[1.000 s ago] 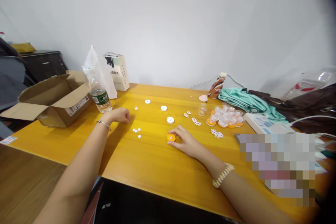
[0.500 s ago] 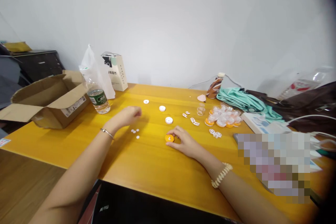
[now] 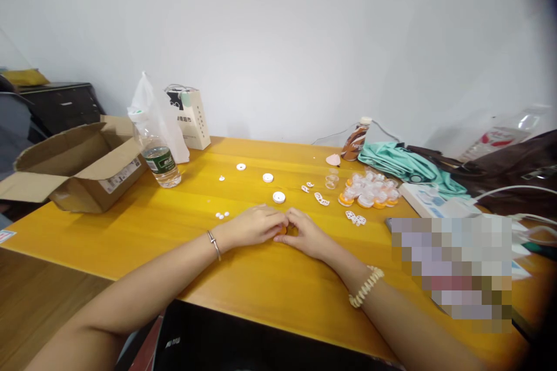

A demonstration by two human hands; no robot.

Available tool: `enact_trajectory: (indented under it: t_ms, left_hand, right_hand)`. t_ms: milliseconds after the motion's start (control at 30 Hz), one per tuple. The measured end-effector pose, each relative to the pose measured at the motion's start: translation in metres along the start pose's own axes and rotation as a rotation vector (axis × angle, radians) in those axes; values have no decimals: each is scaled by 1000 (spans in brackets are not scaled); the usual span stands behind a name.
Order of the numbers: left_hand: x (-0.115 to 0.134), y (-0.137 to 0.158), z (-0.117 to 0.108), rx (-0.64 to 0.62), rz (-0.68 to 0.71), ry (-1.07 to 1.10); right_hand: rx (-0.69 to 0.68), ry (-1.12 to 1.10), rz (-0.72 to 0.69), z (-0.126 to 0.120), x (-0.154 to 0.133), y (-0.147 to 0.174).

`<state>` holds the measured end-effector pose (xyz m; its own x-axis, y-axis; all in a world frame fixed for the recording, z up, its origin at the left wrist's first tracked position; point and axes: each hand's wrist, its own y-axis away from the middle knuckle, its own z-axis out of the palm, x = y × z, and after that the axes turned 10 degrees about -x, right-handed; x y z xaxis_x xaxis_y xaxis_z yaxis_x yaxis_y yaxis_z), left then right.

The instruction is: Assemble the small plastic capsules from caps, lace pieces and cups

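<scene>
Both my hands meet over an orange round plastic part (image 3: 282,231) at the middle of the table, and only slivers of it show between the fingers. My right hand (image 3: 307,236) grips it from the right side, thumb and fingers curved round its edge. From the left, my left hand (image 3: 260,225) reaches over the top with fingers bent together; whatever they pinch is hidden. Just beyond lie white round discs (image 3: 279,197). Small white caps (image 3: 221,215) rest beside my left wrist, and a small white piece (image 3: 221,178) lies farther back.
White perforated pieces (image 3: 355,218) lie to the right, near a pile of clear-and-orange parts (image 3: 369,191) and clear cups (image 3: 331,181). A coffee bottle (image 3: 355,139) and teal cloth (image 3: 391,159) stand behind. At left are an open cardboard box (image 3: 96,177) and a water bottle (image 3: 161,165).
My left hand has moved right and nearer, from behind the small white caps onto the orange part. The small white piece farther back now shows. My right hand keeps its hold.
</scene>
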<state>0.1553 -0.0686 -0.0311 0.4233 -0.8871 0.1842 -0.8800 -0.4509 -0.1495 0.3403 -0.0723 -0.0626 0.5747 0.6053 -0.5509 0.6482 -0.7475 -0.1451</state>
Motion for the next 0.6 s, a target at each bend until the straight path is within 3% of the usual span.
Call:
enact_trajectory:
  t_ms: [167,600]
  left_hand:
    - [-2,1,0,-19,31,-128]
    - [-3,3,-1,-51,78,-111]
  right_hand:
    - [5,-6,-2,0,0,0]
    - [-4,-34,-2,0,1,0]
